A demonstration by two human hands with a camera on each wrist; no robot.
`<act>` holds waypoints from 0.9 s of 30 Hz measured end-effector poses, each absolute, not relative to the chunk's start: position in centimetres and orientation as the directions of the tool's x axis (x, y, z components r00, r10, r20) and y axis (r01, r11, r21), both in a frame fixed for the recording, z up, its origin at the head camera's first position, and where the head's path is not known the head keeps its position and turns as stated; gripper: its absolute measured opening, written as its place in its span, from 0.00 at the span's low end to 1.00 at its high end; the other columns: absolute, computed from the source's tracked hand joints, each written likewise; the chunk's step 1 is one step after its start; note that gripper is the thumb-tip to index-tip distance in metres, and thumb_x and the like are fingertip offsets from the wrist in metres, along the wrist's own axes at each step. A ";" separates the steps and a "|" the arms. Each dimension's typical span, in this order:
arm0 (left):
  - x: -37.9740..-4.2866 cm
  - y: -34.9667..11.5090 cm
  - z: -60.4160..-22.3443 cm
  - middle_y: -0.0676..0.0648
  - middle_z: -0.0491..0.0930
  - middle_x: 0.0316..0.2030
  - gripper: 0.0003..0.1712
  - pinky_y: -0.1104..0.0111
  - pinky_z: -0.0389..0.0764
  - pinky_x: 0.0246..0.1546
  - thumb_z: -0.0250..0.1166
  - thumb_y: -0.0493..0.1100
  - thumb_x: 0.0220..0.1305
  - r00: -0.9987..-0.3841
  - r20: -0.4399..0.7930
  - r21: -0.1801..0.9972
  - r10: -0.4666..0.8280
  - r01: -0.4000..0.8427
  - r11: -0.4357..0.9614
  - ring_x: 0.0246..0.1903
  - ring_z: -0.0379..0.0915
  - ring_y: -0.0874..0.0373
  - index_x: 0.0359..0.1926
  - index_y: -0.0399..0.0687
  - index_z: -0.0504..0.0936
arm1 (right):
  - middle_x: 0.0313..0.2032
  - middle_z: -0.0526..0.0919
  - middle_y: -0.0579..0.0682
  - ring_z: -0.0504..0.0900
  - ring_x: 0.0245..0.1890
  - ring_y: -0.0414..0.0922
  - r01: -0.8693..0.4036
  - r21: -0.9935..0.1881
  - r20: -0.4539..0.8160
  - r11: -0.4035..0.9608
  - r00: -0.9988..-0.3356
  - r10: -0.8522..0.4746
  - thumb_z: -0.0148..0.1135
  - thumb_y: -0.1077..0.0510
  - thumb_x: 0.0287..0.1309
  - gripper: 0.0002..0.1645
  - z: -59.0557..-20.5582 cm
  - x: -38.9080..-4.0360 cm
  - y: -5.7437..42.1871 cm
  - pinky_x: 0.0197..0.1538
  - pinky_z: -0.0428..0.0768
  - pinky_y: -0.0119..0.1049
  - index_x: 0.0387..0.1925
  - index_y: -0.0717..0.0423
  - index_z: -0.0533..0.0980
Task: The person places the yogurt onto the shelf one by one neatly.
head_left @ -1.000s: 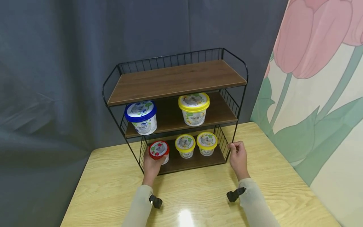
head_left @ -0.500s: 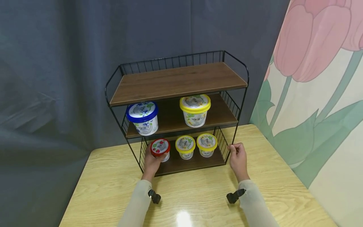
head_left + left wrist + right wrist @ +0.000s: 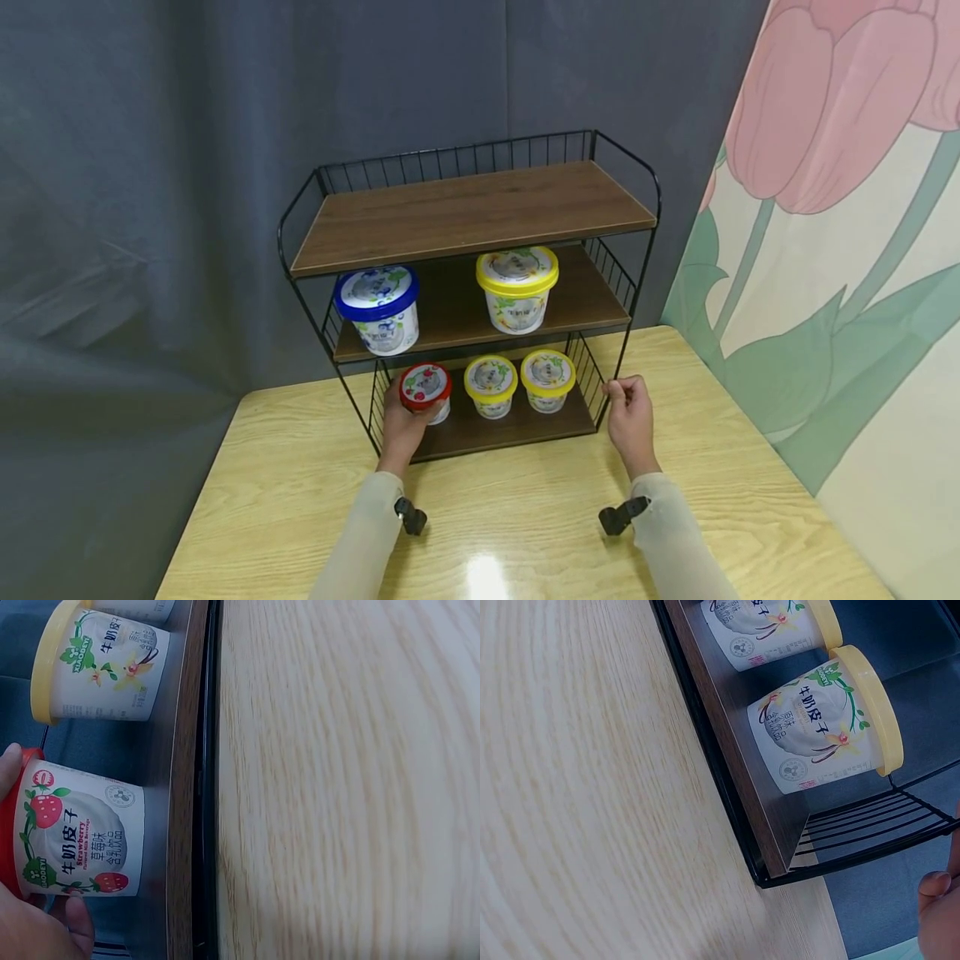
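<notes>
My left hand (image 3: 402, 429) grips the red-lidded strawberry tub (image 3: 82, 829) from its left side, thumb and fingers about the lid and upper wall. The tub stands upright at the left of the bottom shelf (image 3: 517, 432). To its right, apart from it, are two small yellow-lidded tubs (image 3: 491, 385), (image 3: 821, 724). At the rack's right side, my right hand (image 3: 632, 421) pinches the black front post (image 3: 622, 350); only part of that hand shows in the right wrist view.
On the middle shelf (image 3: 450, 329) stand a large blue-lidded tub (image 3: 380, 310) and a large yellow-lidded tub (image 3: 517, 289). Above is the rack's top shelf (image 3: 480, 215). Wire guards (image 3: 870, 821) edge the sides. The wooden table (image 3: 517, 508) extends in front of the rack.
The red-lidded tub and my left hand have shifted slightly back and to the right. My right hand stays at the post.
</notes>
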State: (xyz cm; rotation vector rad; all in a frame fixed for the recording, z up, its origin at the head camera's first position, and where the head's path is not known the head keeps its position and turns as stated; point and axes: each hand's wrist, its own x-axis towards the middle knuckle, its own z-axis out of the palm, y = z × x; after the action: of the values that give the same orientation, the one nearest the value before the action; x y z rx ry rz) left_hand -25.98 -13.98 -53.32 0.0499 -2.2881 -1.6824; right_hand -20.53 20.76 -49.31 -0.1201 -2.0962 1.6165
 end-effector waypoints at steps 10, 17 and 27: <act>-26.1 -13.8 -53.8 0.37 0.63 0.66 0.50 0.49 0.67 0.69 0.79 0.39 0.50 -0.961 0.195 0.954 -0.196 0.139 0.266 0.66 0.63 0.44 0.71 0.43 0.62 | 0.45 0.78 0.72 0.72 0.37 0.20 -0.207 -0.935 0.304 0.287 -0.885 0.352 0.46 0.63 0.75 0.12 -49.2 -20.2 20.6 0.43 0.73 0.16 0.44 0.72 0.68; -26.1 -13.8 -54.0 0.36 0.62 0.66 0.52 0.47 0.66 0.69 0.79 0.41 0.49 -0.957 0.206 0.948 -0.202 0.144 0.284 0.66 0.61 0.43 0.71 0.42 0.61 | 0.46 0.80 0.67 0.75 0.38 0.23 -0.161 -0.958 0.238 0.237 -0.907 0.347 0.49 0.59 0.74 0.14 -50.0 -20.7 21.4 0.46 0.77 0.22 0.45 0.70 0.69; -23.2 -14.3 -53.0 0.35 0.54 0.70 0.55 0.38 0.64 0.66 0.77 0.48 0.53 -0.950 0.226 0.895 -0.216 0.115 0.431 0.69 0.56 0.38 0.75 0.45 0.54 | 0.59 0.77 0.57 0.76 0.55 0.47 -0.138 -0.912 0.249 0.386 -0.935 0.254 0.47 0.44 0.75 0.29 -53.3 -20.5 22.8 0.50 0.78 0.32 0.63 0.63 0.69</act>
State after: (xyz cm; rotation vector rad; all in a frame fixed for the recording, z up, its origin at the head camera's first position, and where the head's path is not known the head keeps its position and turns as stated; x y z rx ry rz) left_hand -23.24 -14.34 -53.03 0.0865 -2.3821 -1.5248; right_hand -20.49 22.81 -53.26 -0.1007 -2.3018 1.5651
